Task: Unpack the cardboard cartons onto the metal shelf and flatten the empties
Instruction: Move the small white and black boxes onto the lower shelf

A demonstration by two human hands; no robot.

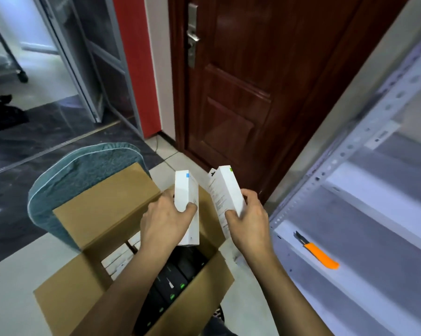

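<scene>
While black boxes (177, 275) lie in the carton (66, 301), the hands (165, 221) (249, 223) grip two white boxes (185, 190) (229, 190).

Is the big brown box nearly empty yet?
Not yet. Done: the carton is open. In hand: the left hand holds a blue-marked white box and the right hand a green-marked white box, both above the carton. Left: black boxes and other white boxes sit inside, the visible metal shelf holds just an orange knife, and the carton is not flattened.
</scene>
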